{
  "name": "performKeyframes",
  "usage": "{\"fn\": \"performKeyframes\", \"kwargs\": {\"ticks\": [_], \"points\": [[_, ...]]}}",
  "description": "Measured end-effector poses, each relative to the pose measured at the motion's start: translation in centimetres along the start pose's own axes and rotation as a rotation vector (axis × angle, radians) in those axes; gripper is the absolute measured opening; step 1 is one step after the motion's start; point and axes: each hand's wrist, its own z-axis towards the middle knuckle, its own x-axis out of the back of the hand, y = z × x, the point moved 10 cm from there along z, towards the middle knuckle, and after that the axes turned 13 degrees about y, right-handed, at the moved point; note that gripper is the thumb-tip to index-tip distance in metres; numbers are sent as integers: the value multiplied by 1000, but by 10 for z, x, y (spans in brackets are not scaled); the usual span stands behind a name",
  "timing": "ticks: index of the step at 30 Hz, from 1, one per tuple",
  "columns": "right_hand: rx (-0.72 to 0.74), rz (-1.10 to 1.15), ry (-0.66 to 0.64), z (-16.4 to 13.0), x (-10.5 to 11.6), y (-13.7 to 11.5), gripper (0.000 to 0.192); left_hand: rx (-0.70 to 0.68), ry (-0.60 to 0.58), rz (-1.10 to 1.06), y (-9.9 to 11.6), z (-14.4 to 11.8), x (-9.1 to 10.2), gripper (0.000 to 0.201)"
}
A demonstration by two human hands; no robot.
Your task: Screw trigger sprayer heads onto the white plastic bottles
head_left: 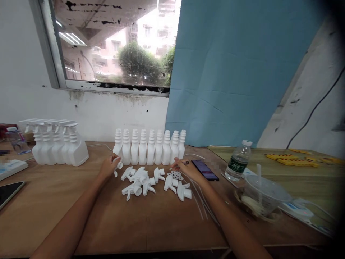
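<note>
My left hand [110, 166] is closed on a white trigger spray head [116, 168], held low in front of the leftmost bottle. My right hand [184, 167] hovers by a small heap of white ring washers [175, 175]; its fingers look slightly apart, and no object shows in them. Between the hands lies a loose pile of white trigger spray heads [141, 176]. Behind it several white spray bottles [143, 149] stand upright in a row, with open necks. Thin clear dip tubes [201, 201] lie under and beside my right forearm.
At the left stand several bottles with spray heads fitted [60, 147]. A phone [205, 170], a water bottle [237, 162] and a plastic cup with a straw [265, 190] are on the right. Another phone [9, 192] and a power strip [13, 169] lie far left.
</note>
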Motion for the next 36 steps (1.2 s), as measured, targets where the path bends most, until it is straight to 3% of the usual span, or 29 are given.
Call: {"fn": "performKeyframes", "kwargs": {"ticks": [5,10,14,19,23,26,30,33,36], "points": [[-37,22,62,8,11,28,61,-89,-115,146,-22,-4,-17,26],[-108,-11,48,13,19,46,65,-134,-91,220,-27,2,-16,36],[-190,-89,-59,9,15,64,69,-99,116,310,-44,17,22,38],[-256,-235,-103,11,23,84,71,30,588,430,-69,25,105,29],[-248,-355,-25,17,40,87,70,122,834,472,-80,25,150,56],[-201,-376,55,19,49,76,69,161,888,476,-86,28,162,65],[-125,-340,145,20,56,59,65,176,891,451,-86,29,165,51],[-43,-271,224,22,60,43,57,90,900,401,-70,27,164,51],[64,-159,305,20,64,20,50,-53,906,326,-38,27,154,56]]}}
